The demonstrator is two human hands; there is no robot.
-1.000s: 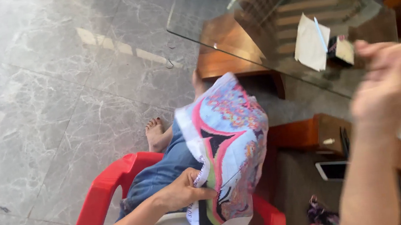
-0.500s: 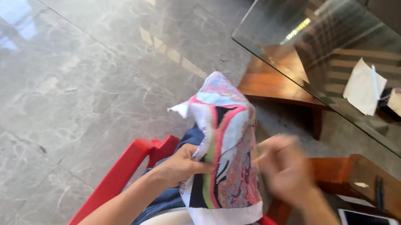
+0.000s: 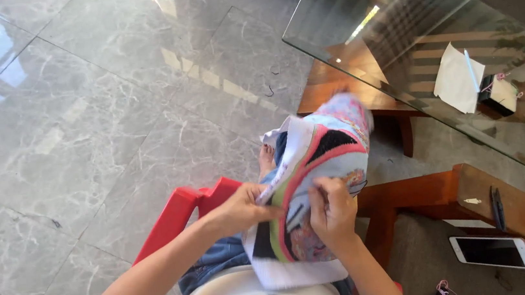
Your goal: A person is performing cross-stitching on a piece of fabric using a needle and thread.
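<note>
While the left hand (image 3: 243, 209) pinches the embroidered cloth (image 3: 318, 180) at its near-left edge, the right hand (image 3: 333, 215) presses closed fingers onto its face. Its long axis runs away from both hands, toward the glass table (image 3: 392, 17).

Glossy grey marble floor (image 3: 78, 121), clear smooth glass tabletop (image 3: 392, 17), polished brown wood frame (image 3: 509, 206), matt multicoloured stitched cloth (image 3: 318, 180), shiny red plastic chair (image 3: 178, 215).

one head-worn view, steeply downward, close over lap and floor (image 3: 78, 121)
</note>
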